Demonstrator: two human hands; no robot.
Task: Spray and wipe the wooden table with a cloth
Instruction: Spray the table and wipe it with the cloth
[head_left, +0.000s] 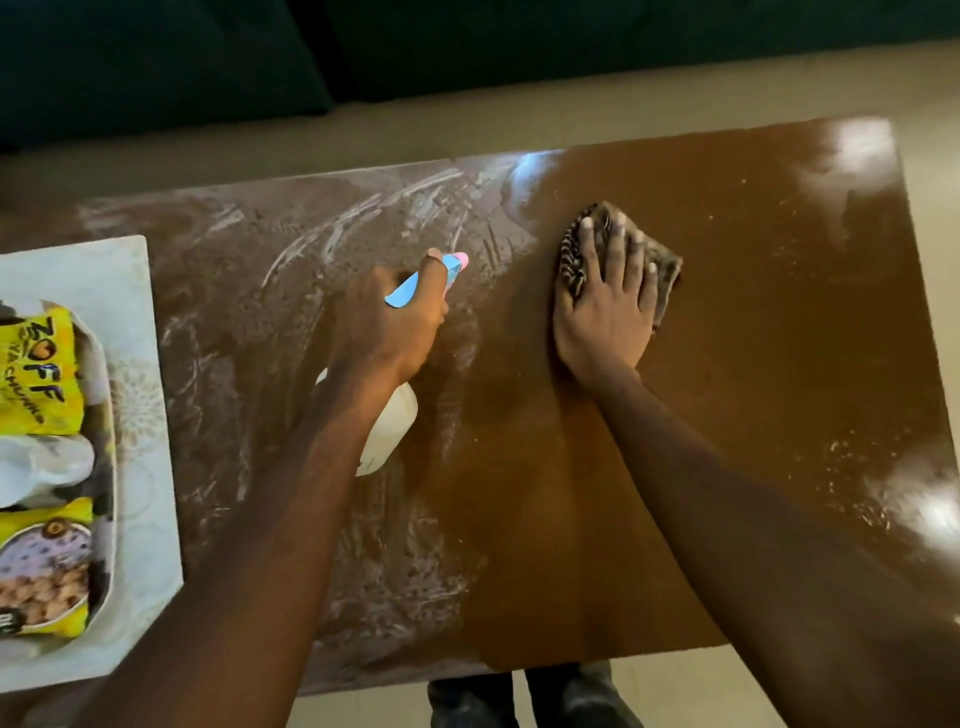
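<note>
The right hand (605, 306) wipes, straight fingers (618, 249) pressing the striped cloth (667, 270) flat; the left hand (387, 322) grips the spray bottle (395, 421) with curled fingers, and the white streaks (311, 234) around those fingers probably need wiping next.

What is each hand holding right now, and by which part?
The left hand grips the spray bottle at its neck, below the blue trigger head. The right hand grips nothing; it presses flat on the cloth.

You had just one view. Your head camera looked almost straight down at the table (753, 364) from its near long edge, facing the far edge, close enough that the top nearly filled the wide frame.
</note>
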